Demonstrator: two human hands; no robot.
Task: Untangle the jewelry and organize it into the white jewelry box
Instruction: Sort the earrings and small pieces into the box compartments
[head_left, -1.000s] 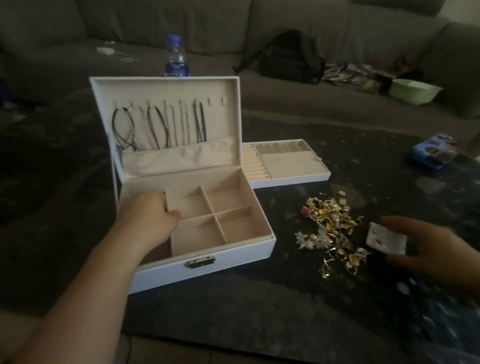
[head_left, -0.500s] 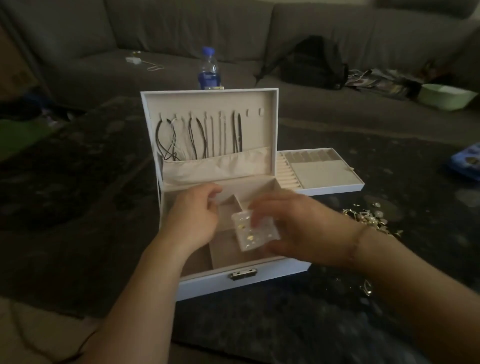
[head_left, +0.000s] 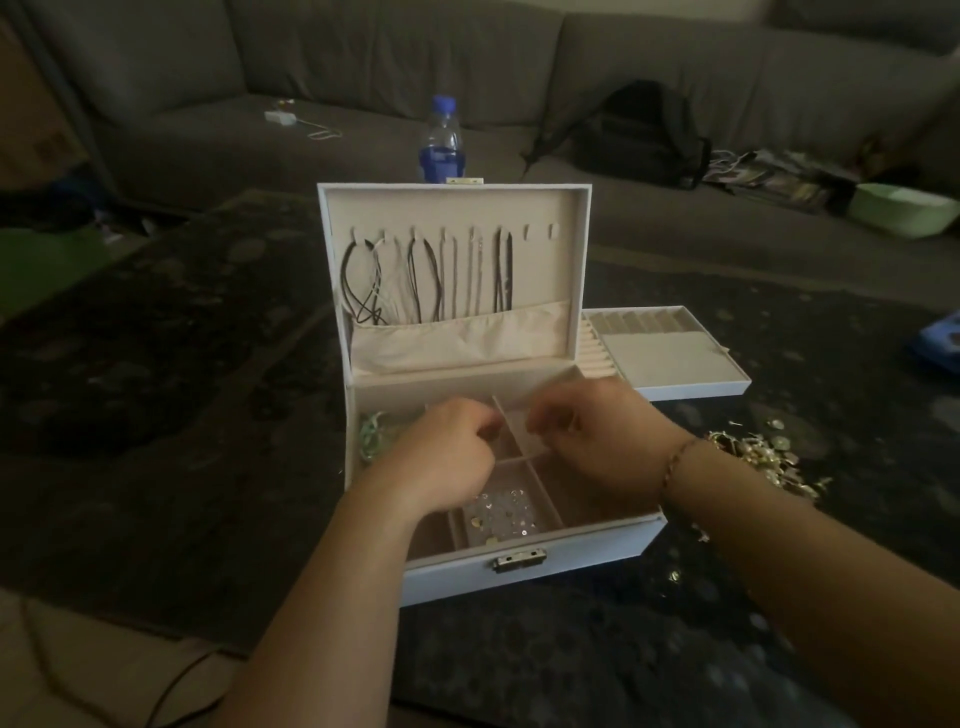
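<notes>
The white jewelry box (head_left: 576, 545) stands open on the dark table, with several cord necklaces (head_left: 426, 280) hanging inside its lid. A clear earring card (head_left: 501, 512) lies in the front middle compartment. A pale green piece (head_left: 371, 434) sits in the left compartment. My left hand (head_left: 447, 457) and my right hand (head_left: 597, 441) hover close together over the rear compartments, fingers curled; I see nothing between them. The tangled gold jewelry pile (head_left: 763, 457) lies on the table right of the box.
The box's removable tray (head_left: 675, 358) rests behind the box at the right. A water bottle (head_left: 441, 140) stands behind the lid. A sofa holds a black backpack (head_left: 639, 135) and a green bowl (head_left: 904, 208). A blue box (head_left: 940, 338) lies at the far right.
My right hand picked the earring card up from the table beside the pile and brought it over the box. The card now lies in the front compartment, and both hands are off it.
</notes>
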